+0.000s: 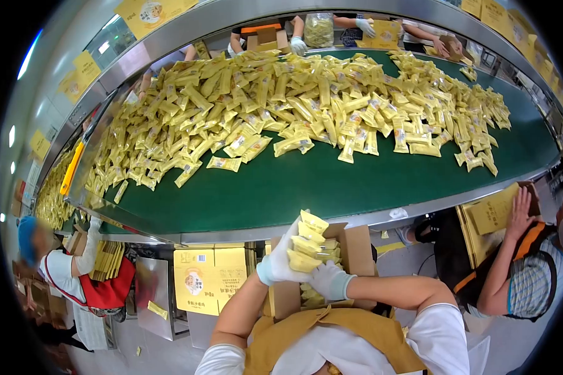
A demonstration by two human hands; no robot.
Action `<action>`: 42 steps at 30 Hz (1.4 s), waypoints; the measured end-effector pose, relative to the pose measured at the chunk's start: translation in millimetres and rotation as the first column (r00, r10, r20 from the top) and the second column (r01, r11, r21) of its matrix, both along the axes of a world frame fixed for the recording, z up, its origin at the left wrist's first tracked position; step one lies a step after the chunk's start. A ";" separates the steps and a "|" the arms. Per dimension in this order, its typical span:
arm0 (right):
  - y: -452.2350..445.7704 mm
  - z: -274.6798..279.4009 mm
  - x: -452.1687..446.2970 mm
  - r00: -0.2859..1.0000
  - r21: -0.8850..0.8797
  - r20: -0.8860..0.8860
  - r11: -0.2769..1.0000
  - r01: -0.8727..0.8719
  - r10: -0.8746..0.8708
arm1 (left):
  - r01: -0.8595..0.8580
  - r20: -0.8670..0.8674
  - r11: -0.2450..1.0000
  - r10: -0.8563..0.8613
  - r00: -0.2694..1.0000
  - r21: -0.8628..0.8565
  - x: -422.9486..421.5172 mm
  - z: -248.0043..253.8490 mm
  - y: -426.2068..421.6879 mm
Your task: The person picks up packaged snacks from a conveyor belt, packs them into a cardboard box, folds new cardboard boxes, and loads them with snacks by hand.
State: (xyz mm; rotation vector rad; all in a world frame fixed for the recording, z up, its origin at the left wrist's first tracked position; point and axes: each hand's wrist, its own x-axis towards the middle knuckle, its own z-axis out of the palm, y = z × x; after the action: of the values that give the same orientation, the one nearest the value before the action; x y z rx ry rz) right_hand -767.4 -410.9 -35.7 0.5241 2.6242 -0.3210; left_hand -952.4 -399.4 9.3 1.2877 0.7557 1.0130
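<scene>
My gloved left hand (pixel 281 257) is wrapped round the left side of a stack of yellow packets (pixel 311 240). From the lower right, my gloved right hand (pixel 331 279) presses against the same stack, fingers closed on its lower packets. Both hands hold the stack above an open cardboard box (pixel 356 250), between the belt and my apron. More yellow packets show inside the box below my hands. Beyond the box, a large heap of yellow packets (pixel 319 100) lies on the green belt (pixel 231 200).
Flat yellow cartons (pixel 209 278) stand left of the box. A co-worker in a red apron (pixel 116 281) is at the left, another person's arm (pixel 503 269) at the right. Several people's hands show across the belt. The belt's metal edge (pixel 263 232) runs before me.
</scene>
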 end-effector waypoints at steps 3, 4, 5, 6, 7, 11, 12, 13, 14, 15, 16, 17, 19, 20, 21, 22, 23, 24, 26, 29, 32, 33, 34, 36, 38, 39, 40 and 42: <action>0.4 -35.1 10.7 0.919 -0.005 -0.393 0.999 0.038 -0.037 | -0.017 -0.447 0.910 0.220 0.867 0.414 14.1 -2.3 1.8; 0.6 -34.5 15.0 0.900 -0.055 -0.432 0.998 0.040 -0.060 | 0.044 -0.581 0.878 0.278 0.765 0.477 17.6 -4.5 1.0; 0.8 -33.0 19.2 0.880 -0.105 -0.468 0.994 0.038 -0.083 | 0.118 -0.690 0.838 0.349 0.635 0.533 21.0 -6.6 0.0; 2.6 2.2 21.4 0.946 -0.253 -0.303 0.967 0.041 -0.119 | 0.201 -0.760 0.795 0.422 0.495 0.572 24.5 -8.8 -1.1; 3.7 21.0 21.3 0.984 -0.393 -0.126 0.917 0.068 -0.127 | 0.242 -0.784 0.771 0.471 0.405 0.589 31.4 -14.6 -4.4; -11.2 13.3 17.0 0.979 -0.201 0.102 0.960 0.193 -0.175 | 0.392 -0.836 0.755 0.545 0.072 0.526 46.7 -39.9 -4.8; -17.7 12.5 15.9 0.978 -0.129 0.101 0.973 0.193 -0.181 | 0.442 -0.841 0.765 0.539 -0.045 0.468 49.6 -46.0 -5.8; -23.9 11.4 15.0 0.978 -0.056 0.099 0.980 0.192 -0.186 | 0.446 -0.868 0.798 0.489 -0.089 0.404 52.4 -50.0 -5.9; -27.4 9.6 14.5 0.977 0.020 0.095 0.981 0.191 -0.192 | 0.459 -0.881 0.806 0.464 -0.097 0.374 55.2 -56.5 -3.2; -26.0 6.9 13.2 0.985 0.075 0.084 0.987 0.142 -0.148 | 0.473 -0.893 0.812 0.437 -0.108 0.341 57.1 -59.4 0.3; -24.4 4.8 10.7 0.985 0.070 0.117 0.991 0.118 -0.125 | 0.485 -0.905 0.819 0.408 -0.119 0.306 58.1 -62.2 2.0; -21.1 3.6 7.1 0.983 0.064 0.151 0.994 0.092 -0.100 | 0.481 -0.959 0.857 0.264 -0.103 0.184 58.0 -64.4 7.6; -9.9 9.9 1.9 0.980 0.013 0.198 0.999 0.034 -0.036 | 0.528 -0.991 0.849 0.060 -0.117 -0.011 55.5 -51.8 19.8; -1.9 14.4 0.5 0.978 -0.030 0.210 1.000 0.004 0.002 | 0.549 -0.991 0.830 -0.039 -0.126 -0.102 53.7 -46.4 26.8; 9.3 20.3 -0.2 0.975 -0.071 0.220 0.997 -0.022 0.037 | 0.576 -0.983 0.797 -0.127 -0.135 -0.182 51.2 -42.7 35.5; 24.0 32.2 4.2 0.987 -0.242 0.160 0.970 0.012 0.027 | 0.620 -0.976 0.754 -0.177 -0.126 -0.217 46.7 -23.2 40.3; 42.5 48.4 14.3 0.995 -0.408 0.098 0.912 0.035 0.006 | 0.662 -0.966 0.706 -0.227 -0.123 -0.250 38.8 8.4 42.7; 61.0 59.6 25.7 0.999 -0.563 0.039 0.826 0.043 -0.026 | 0.701 -0.953 0.655 -0.277 -0.125 -0.283 25.4 28.2 51.3; 92.6 61.9 62.3 0.829 -0.817 -0.294 0.575 0.040 -0.476 | 0.686 -0.745 0.706 -0.551 0.376 -0.175 -24.0 36.9 76.3; 162.9 98.0 94.7 0.456 -0.713 -0.410 0.589 0.380 -0.790 | 0.337 -0.587 0.936 -0.330 0.739 -0.102 -95.8 69.8 116.8; 249.1 46.2 119.4 0.273 -0.351 -0.714 0.667 0.657 -0.644 | -0.361 -0.653 0.891 0.450 0.609 0.276 -153.8 5.1 170.2; 276.3 34.0 120.1 0.297 -0.252 -0.719 0.634 0.731 -0.629 | -0.388 -0.727 0.828 0.549 0.412 0.405 -175.2 -19.7 192.2; 303.0 16.5 119.5 0.303 -0.204 -0.728 0.616 0.761 -0.615 | -0.380 -0.754 0.757 0.627 0.195 0.532 -190.8 -36.9 212.8; 343.9 1.4 103.7 0.397 0.023 -0.681 0.523 0.852 -0.616 | -0.449 -0.849 0.781 0.521 0.087 0.433 -201.4 -48.8 246.5; 377.2 -1.1 82.7 0.211 -0.210 -0.536 0.372 0.904 -0.817 | -0.498 -0.916 0.795 0.401 0.006 0.345 -202.5 -51.0 271.4; 389.7 -0.9 67.5 0.166 -0.120 -0.406 0.233 0.965 -0.898 | -0.510 -0.939 0.803 0.344 -0.024 0.308 -192.4 -48.2 280.7; 391.4 5.9 50.2 0.154 -0.023 -0.329 0.171 0.985 -0.932 | -0.523 -0.957 0.809 0.285 -0.053 0.270 -180.9 -46.3 288.0; 392.4 7.6 28.1 0.092 -0.006 -0.369 0.102 0.995 -0.925 | -0.502 -0.952 0.809 0.254 -0.173 0.307 -155.0 -43.6 293.0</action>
State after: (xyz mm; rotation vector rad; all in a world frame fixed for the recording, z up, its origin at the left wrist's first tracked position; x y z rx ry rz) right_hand -739.3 -18.5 -28.1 2.5533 2.0193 -0.4605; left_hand -1107.4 -106.4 -34.3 1.5423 2.5457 0.1210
